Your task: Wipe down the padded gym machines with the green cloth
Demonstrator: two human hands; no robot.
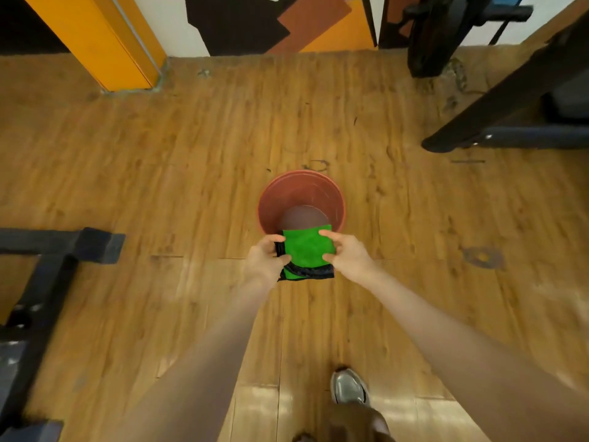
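1. the green cloth [306,250], folded, is held above the near rim of the red bucket [271,199] on the floor.
2. the left hand [263,260] and the right hand [347,253] each pinch one side of it.
3. no machine is touched now, so i judge the wiping is not yet begun.

No readable text, labels or numbers anywhere.

Head view, steeply down, floorward.

A red-brown bucket [301,199] is stood on the wooden floor [159,173] at centre, an orange pillar [105,43] is seen far left, and a grey shoe [349,387] is seen near.
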